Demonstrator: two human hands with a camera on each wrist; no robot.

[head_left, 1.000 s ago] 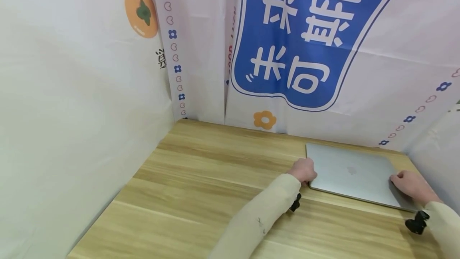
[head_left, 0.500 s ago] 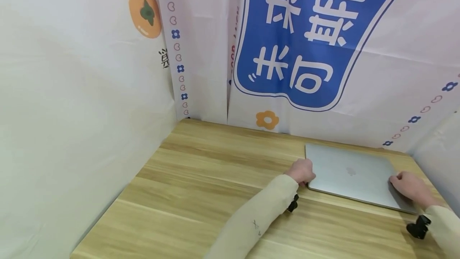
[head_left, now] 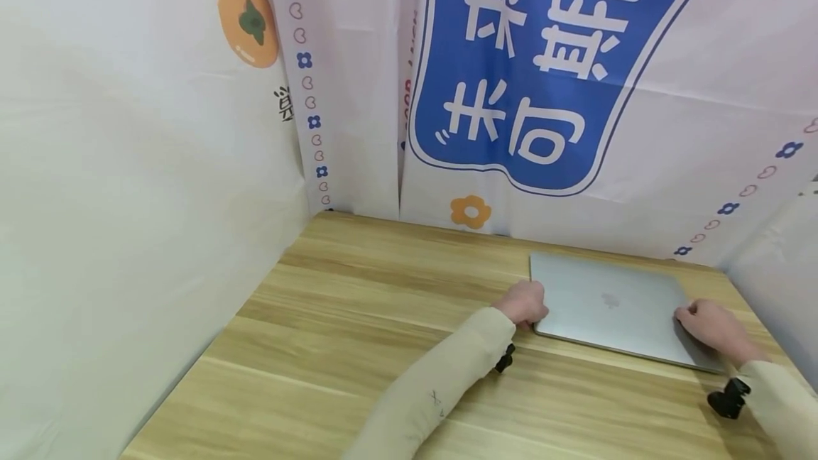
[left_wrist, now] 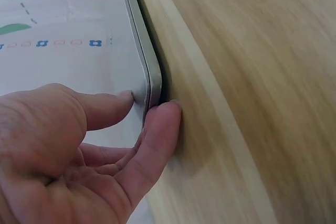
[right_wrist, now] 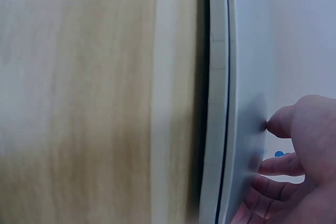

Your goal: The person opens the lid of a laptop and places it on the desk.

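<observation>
A shut silver laptop [head_left: 607, 304] lies near the back right of the wooden table, its lid with the apple mark upward. My left hand [head_left: 522, 302] grips its left side close to the front corner. In the left wrist view the thumb presses on the lid while the fingertips reach under the laptop's corner [left_wrist: 153, 82]. On the right side my right hand [head_left: 712, 326] holds the laptop, thumb on top. The right wrist view shows the front edge of the laptop [right_wrist: 217, 93] and the fingers curled at its side, their tips partly hidden.
The wooden table [head_left: 358, 318] extends to the left and front of the laptop. A printed cloth wall [head_left: 645, 183] stands right behind it, with a white wall [head_left: 153, 233] on the left. Small black devices [head_left: 728, 398] sit at both wrists.
Both hands have shifted the laptop a little to the left along the table, mostly in the last half second. Their hold on its two sides looks the same.
</observation>
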